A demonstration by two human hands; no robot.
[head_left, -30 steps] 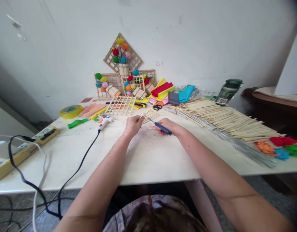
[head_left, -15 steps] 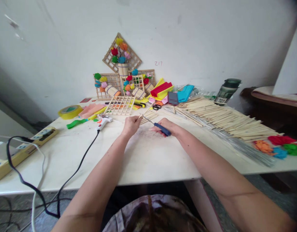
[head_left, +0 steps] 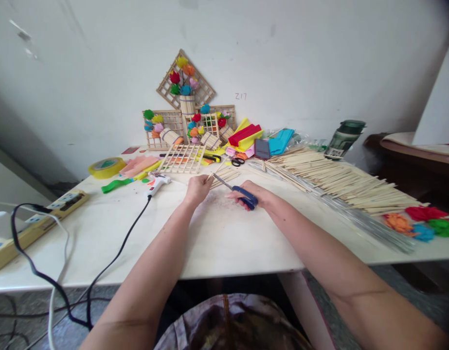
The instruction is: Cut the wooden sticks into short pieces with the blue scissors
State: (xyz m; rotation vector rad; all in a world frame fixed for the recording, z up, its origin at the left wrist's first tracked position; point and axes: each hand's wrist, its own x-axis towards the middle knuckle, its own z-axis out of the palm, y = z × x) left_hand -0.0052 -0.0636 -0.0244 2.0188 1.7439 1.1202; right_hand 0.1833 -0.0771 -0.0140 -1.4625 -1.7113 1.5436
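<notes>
One pair of scissors [head_left: 242, 194] gripped in the right hand [head_left: 251, 194]; left hand [head_left: 198, 188] pinches what looks like one stick [head_left: 210, 176]. Scissor handles have spread since earlier.

glue gun [head_left: 156, 183] lay w/ yellow tape roll [head_left: 106, 166] left of it, wooden grid [head_left: 183, 159] just right, big stick pile [head_left: 341, 179] far right, power strip [head_left: 34, 223] nearer left.
</notes>
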